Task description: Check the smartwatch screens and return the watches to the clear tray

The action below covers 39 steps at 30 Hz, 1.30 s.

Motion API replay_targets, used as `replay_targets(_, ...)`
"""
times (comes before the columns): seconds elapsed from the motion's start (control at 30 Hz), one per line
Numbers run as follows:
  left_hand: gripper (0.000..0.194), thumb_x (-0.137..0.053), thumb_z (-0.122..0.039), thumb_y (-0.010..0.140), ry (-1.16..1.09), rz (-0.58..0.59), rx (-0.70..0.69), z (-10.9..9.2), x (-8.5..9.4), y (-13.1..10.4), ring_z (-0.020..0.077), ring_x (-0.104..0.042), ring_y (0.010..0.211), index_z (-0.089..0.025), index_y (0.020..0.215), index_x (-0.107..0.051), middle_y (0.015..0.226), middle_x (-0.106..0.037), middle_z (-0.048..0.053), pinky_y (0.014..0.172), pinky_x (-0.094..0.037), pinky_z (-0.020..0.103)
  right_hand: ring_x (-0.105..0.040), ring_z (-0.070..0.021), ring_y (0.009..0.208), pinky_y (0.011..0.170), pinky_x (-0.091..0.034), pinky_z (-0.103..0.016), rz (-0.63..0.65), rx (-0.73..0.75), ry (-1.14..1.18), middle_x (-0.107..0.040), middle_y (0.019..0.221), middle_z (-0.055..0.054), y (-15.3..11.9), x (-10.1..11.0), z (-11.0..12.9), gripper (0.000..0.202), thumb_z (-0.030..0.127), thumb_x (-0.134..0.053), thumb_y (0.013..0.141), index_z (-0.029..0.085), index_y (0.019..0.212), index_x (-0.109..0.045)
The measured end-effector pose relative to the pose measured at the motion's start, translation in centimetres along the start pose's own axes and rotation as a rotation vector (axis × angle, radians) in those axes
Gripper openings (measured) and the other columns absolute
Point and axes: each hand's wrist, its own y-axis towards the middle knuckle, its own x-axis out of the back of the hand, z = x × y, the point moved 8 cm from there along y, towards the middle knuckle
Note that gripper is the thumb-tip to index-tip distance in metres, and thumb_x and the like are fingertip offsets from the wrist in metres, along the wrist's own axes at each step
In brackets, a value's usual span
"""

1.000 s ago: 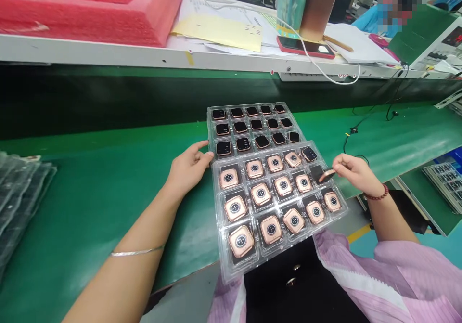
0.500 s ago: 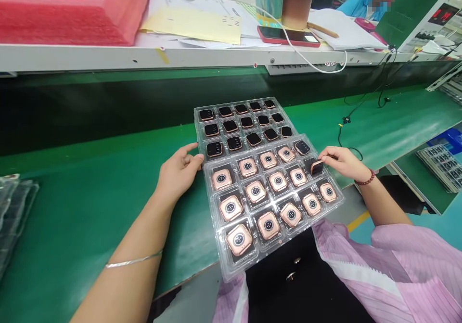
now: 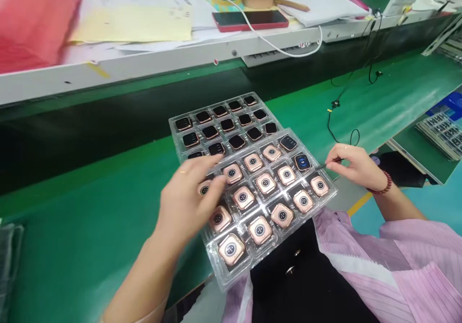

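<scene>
Two clear plastic trays overlap before me. The back tray [image 3: 172,129] holds smartwatches with dark screens up. In the front tray [image 3: 224,280] most watches lie back up, such as one rose-gold smartwatch [image 3: 260,230]. At its right side, a smartwatch [image 3: 302,162] faces up with a blue lit screen, and a dark-screened smartwatch [image 3: 288,143] lies above it. My left hand [image 3: 189,198], slightly blurred, hovers over the front tray's left side, thumb and fingers apart around a partly hidden watch. Just off the right edge, my right hand [image 3: 355,166] pinches a thin dark tool [image 3: 322,167].
A green work surface [image 3: 90,226] lies beneath the trays. Along the back runs a white shelf with papers, a red-edged phone [image 3: 250,19] and red foam [image 3: 36,19]. A black cable [image 3: 330,125] lies at right. Stacked trays [image 3: 442,133] stand farther right.
My right hand has let go of the smartwatch, which now lies face up with a blue lit screen. My left hand has moved from the tray's edge to above its left side. The view has shifted.
</scene>
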Motion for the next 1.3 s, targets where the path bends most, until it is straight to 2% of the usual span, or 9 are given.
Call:
replay_targets(0.13,0.034,-0.051,-0.03,0.1,-0.166,0.318,-0.332,-9.2,-3.5,1.0,0.0257,-0.066,0.118,-0.021,0.129,-0.064,0.129,-0.07,0.009,0.097,-0.056,0.038,-0.061,-0.016,0.074,0.083,-0.044,-0.033,0.265,0.076,-0.024,-0.068,0.078,-0.002,-2.4,-1.1,1.4,0.018,0.025,-0.059,0.1,0.02,0.084,-0.066)
replay_targets(0.3,0.059,-0.066,-0.027,0.088,-0.299,0.605,-0.391,-15.3,-9.4,2.0,0.0238,-0.07,0.101,-0.022,0.145,-0.053,0.128,-0.069,0.01,0.083,-0.058,0.035,-0.06,-0.0147,0.072,0.076,-0.045,-0.028,0.108,-0.055,0.105,-0.068,0.075,-0.001,-2.4,-1.0,0.5,0.023,0.028,-0.057,0.101,0.02,0.082,-0.065)
replay_targets(0.47,0.053,-0.059,-0.015,0.086,-0.502,0.597,-0.142,-14.9,-14.0,2.9,0.0128,-0.059,0.058,-0.015,0.139,-0.058,0.074,-0.067,-0.002,0.067,-0.052,0.028,-0.06,-0.0149,0.069,0.074,-0.045,-0.028,-0.014,-0.12,0.095,-0.069,0.072,-0.001,-2.0,-1.3,-1.5,0.019,0.026,-0.057,0.099,0.019,0.085,-0.067)
replay_targets(0.63,0.054,-0.067,-0.026,0.083,-0.745,0.617,0.125,-12.7,-15.2,2.9,0.0107,-0.058,0.057,-0.013,0.135,-0.059,0.082,-0.069,0.001,0.059,-0.049,0.025,-0.062,-0.0165,0.071,0.084,-0.046,-0.034,-0.035,-0.038,0.075,-0.073,0.078,-0.002,-2.2,-1.3,-2.6,0.017,0.025,-0.057,0.099,0.02,0.088,-0.069)
replay_targets(0.77,0.048,-0.066,-0.025,0.084,-0.791,0.634,0.172,-12.5,-15.0,2.9,0.0114,-0.06,0.058,-0.013,0.131,-0.061,0.079,-0.07,0.001,0.059,-0.05,0.025,-0.06,-0.0154,0.066,0.083,-0.047,-0.034,-0.13,-0.024,0.089,-0.071,0.072,0.0,-2.2,-0.7,-3.1,0.015,0.022,-0.06,0.097,0.02,0.085,-0.068)
replay_targets(0.9,0.04,-0.059,-0.019,0.09,-0.772,0.587,0.07,-13.1,-14.3,2.6,0.0097,-0.058,0.054,-0.014,0.129,-0.062,0.074,-0.068,-0.001,0.057,-0.051,0.023,-0.059,-0.0153,0.066,0.078,-0.047,-0.032,-0.123,-0.016,0.084,-0.069,0.069,0.001,-2.1,-0.6,-3.0,0.014,0.023,-0.062,0.095,0.021,0.082,-0.068)
replay_targets(1.03,0.03,-0.052,-0.018,0.098,-0.566,0.543,-0.311,-16.1,-13.3,0.9,0.0131,-0.067,0.066,-0.018,0.122,-0.069,0.085,-0.073,0.003,0.066,-0.056,0.025,-0.057,-0.0149,0.064,0.067,-0.043,-0.029,-0.166,-0.075,0.082,-0.069,0.071,0.0,-0.4,-0.1,-3.7,0.013,0.021,-0.062,0.093,0.02,0.081,-0.067)
replay_targets(1.17,0.027,-0.048,-0.02,0.101,-0.124,0.539,-0.526,-17.5,-13.6,-0.4,0.017,-0.07,0.074,-0.017,0.112,-0.072,0.102,-0.072,0.009,0.062,-0.055,0.027,-0.058,-0.0162,0.072,0.067,-0.042,-0.028,-0.157,0.019,0.121,-0.069,0.082,-0.003,4.9,-1.4,-3.1,0.013,0.02,-0.059,0.093,0.019,0.083,-0.067)
replay_targets(1.3,0.033,-0.042,-0.026,0.105,-0.005,0.459,-0.569,-17.1,-12.5,0.0,0.0165,-0.069,0.081,-0.018,0.124,-0.068,0.117,-0.069,0.01,0.064,-0.056,0.028,-0.059,-0.0185,0.079,0.075,-0.039,-0.031,0.082,0.213,0.027,-0.068,0.088,-0.006,10.6,-5.3,-1.0,0.013,0.019,-0.059,0.092,0.018,0.082,-0.068)
